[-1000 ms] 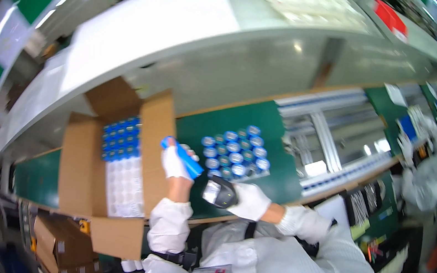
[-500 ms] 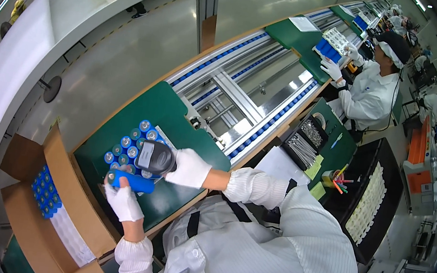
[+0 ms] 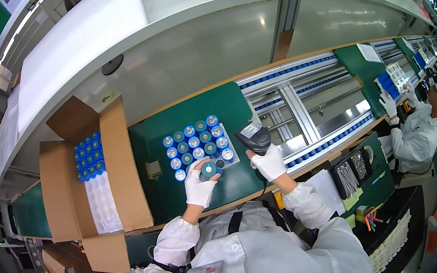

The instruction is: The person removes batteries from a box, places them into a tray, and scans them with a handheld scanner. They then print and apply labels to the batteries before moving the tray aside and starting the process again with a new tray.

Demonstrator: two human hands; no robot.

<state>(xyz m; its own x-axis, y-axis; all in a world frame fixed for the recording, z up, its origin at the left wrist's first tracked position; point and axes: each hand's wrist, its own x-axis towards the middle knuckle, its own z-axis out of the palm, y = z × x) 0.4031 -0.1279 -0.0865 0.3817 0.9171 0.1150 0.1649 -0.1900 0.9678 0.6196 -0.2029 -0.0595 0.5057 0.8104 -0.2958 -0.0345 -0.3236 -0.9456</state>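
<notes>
My left hand point(image 3: 200, 188), in a white glove with bare fingertips, grips a blue cylindrical battery cell point(image 3: 209, 169) whose round end faces up. That cell is at the near side of a block of upright blue cells point(image 3: 193, 142), some with silvery ends and some with green ones. Whether it rests on the green worktop point(image 3: 161, 123) I cannot tell. My right hand point(image 3: 270, 164), gloved the same way, is closed around the handle of a dark handheld scanner point(image 3: 254, 137). The scanner is held to the right of the cells, apart from them.
An open cardboard box point(image 3: 130, 166) with more cells point(image 3: 88, 157) stands at the left. Beyond the worktop runs a roller conveyor point(image 3: 301, 106). A black tray point(image 3: 348, 174) of small metal parts lies right. Farther right, a co-worker point(image 3: 424, 123) handles a blue-and-white pack point(image 3: 392, 83).
The cell in my left hand has gone from lying sideways to end-up, beside the block. My right hand has drawn the scanner away to the right. The whole view has shifted.
</notes>
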